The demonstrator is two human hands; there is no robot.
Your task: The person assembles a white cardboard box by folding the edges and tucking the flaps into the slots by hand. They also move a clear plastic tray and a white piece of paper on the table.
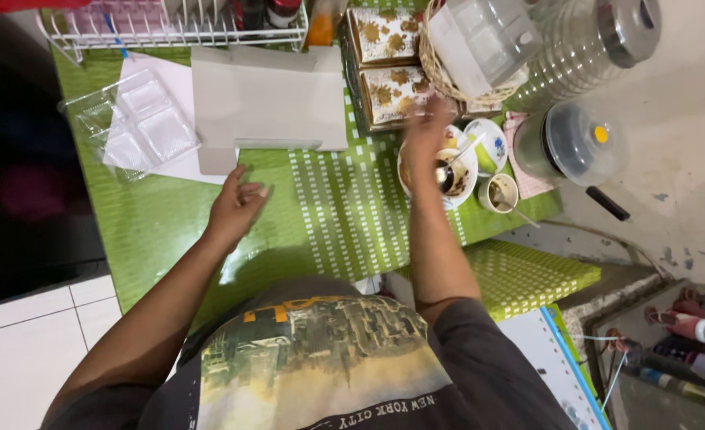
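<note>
Two hands over a green-clothed table

The right hand (426,142), blurred, seems to grip a spoon (458,158) over the white bowl (448,171); the left hand (237,203) hovers loosely curled, holding nothing, below a clear compartment tray (141,119) and flat grey box (266,99).

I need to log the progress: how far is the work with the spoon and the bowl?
Done: the white bowl already holds dark brown food. In hand: the right hand is over it at the spoon, blurred, grip unclear. The left hand hovers empty. Left: the clear compartment tray looks unfilled.
</note>
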